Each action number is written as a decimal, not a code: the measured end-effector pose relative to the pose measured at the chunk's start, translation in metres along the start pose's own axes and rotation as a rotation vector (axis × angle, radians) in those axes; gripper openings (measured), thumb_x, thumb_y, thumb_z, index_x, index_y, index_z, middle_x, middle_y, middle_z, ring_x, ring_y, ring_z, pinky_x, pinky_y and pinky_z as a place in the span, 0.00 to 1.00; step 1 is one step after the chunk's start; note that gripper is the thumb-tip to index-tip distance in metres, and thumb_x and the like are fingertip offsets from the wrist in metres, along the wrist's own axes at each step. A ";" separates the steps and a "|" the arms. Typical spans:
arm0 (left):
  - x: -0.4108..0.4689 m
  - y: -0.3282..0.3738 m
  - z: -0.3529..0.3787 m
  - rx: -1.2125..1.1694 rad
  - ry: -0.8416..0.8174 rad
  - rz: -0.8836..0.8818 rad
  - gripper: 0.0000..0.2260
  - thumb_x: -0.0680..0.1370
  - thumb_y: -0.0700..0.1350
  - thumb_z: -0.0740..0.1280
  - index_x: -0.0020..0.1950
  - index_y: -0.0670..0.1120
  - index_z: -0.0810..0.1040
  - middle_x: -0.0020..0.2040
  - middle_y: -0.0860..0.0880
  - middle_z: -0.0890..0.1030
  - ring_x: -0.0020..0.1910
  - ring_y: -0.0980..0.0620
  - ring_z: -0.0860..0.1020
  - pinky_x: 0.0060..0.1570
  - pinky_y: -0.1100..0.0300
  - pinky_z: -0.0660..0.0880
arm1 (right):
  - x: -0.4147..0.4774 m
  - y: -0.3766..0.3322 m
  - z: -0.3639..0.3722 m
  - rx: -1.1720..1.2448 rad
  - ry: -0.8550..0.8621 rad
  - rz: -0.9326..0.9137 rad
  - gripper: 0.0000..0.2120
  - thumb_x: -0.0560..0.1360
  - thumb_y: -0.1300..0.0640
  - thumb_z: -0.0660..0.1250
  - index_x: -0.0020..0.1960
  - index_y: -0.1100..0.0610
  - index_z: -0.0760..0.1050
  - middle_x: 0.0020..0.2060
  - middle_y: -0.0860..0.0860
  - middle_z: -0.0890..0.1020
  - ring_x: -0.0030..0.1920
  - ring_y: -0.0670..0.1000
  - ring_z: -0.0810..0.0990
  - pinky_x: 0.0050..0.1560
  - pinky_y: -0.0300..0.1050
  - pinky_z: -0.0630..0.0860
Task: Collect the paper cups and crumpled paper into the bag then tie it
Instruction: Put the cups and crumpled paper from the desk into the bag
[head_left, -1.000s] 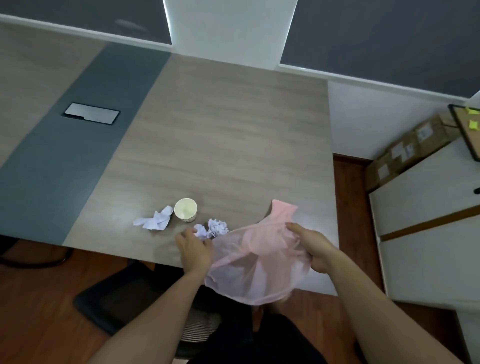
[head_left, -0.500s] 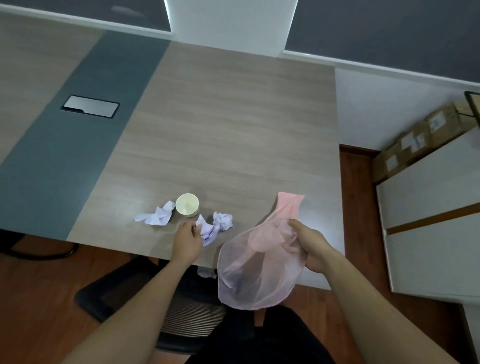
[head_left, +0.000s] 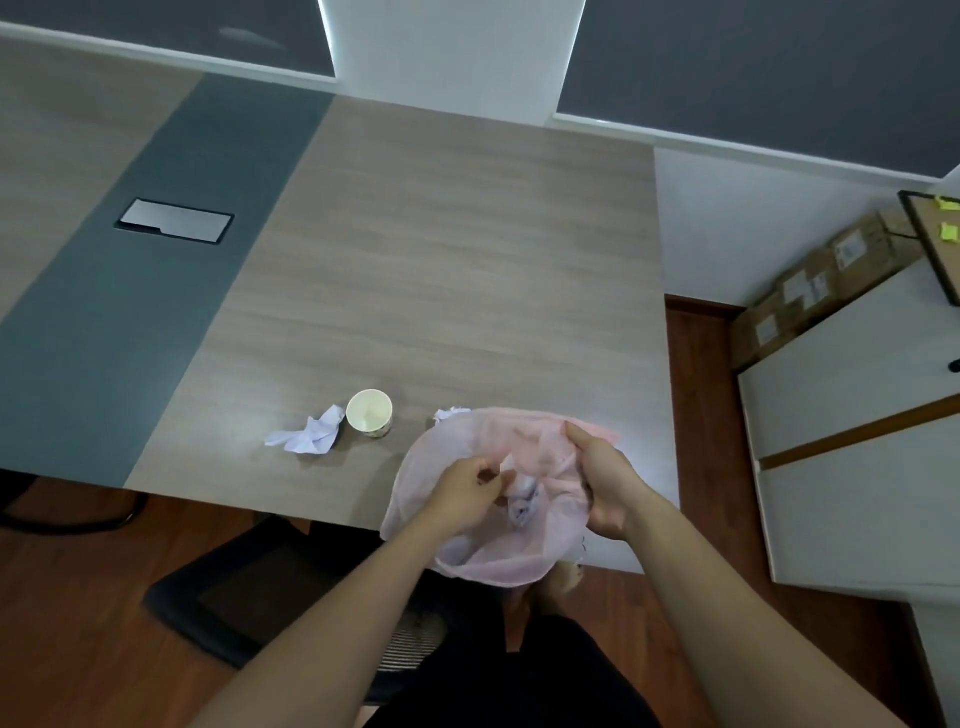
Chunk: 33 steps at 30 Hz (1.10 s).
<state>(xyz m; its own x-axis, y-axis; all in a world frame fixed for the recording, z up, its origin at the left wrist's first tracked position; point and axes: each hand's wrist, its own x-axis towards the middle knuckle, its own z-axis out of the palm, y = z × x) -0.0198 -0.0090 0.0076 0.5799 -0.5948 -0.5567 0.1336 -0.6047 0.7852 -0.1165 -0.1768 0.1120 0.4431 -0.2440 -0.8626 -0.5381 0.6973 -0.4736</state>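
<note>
Where the grey strip runs down the left of the surface (head_left: 467, 260), one flat metal hatch (head_left: 174, 221) sits flush in it. On the pale wood-grain part near my edge lies one crumpled sheet (head_left: 309, 435), white and sharp-creased. It is just beside one round paper cup (head_left: 369, 413), which stands upright with its mouth open. One small wad (head_left: 451, 414) peeks over the far rim of the bag (head_left: 493, 561), mostly hidden by it. That single thin, see-through pink bag hangs over the near edge between my two hands. My left hand (head_left: 460, 493) has its fingers curled, pinching a third paper, a grey-white wad (head_left: 522, 501), inside the bag's mouth. My right hand (head_left: 605, 480) grips the gathered rim. Further right stand a white cabinet (head_left: 857, 467) and cardboard boxes (head_left: 826, 280).
</note>
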 end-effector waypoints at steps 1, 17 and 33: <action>0.006 -0.004 0.010 0.115 0.061 -0.013 0.17 0.83 0.56 0.71 0.40 0.46 0.79 0.38 0.50 0.85 0.42 0.49 0.84 0.50 0.50 0.80 | -0.003 0.000 -0.002 0.017 -0.013 0.001 0.23 0.88 0.44 0.61 0.69 0.61 0.84 0.60 0.64 0.88 0.57 0.63 0.90 0.57 0.56 0.86; 0.032 0.080 -0.054 0.013 -0.330 -0.158 0.16 0.85 0.51 0.63 0.58 0.41 0.85 0.55 0.44 0.88 0.43 0.48 0.87 0.40 0.59 0.81 | 0.001 -0.011 -0.059 -0.035 0.264 -0.093 0.20 0.84 0.39 0.67 0.62 0.53 0.86 0.50 0.56 0.92 0.54 0.62 0.91 0.63 0.63 0.86; 0.125 -0.039 -0.035 0.685 0.179 -0.100 0.15 0.75 0.59 0.63 0.59 0.57 0.80 0.58 0.45 0.78 0.55 0.38 0.83 0.52 0.51 0.80 | 0.028 -0.026 -0.094 -0.072 0.213 -0.085 0.24 0.86 0.38 0.63 0.59 0.55 0.90 0.57 0.57 0.91 0.62 0.62 0.88 0.72 0.65 0.80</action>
<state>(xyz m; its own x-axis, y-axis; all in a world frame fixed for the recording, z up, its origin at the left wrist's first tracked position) 0.0759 -0.0412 -0.0825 0.7224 -0.4581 -0.5180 -0.3074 -0.8837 0.3529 -0.1569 -0.2650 0.0833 0.3316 -0.4418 -0.8336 -0.5585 0.6202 -0.5508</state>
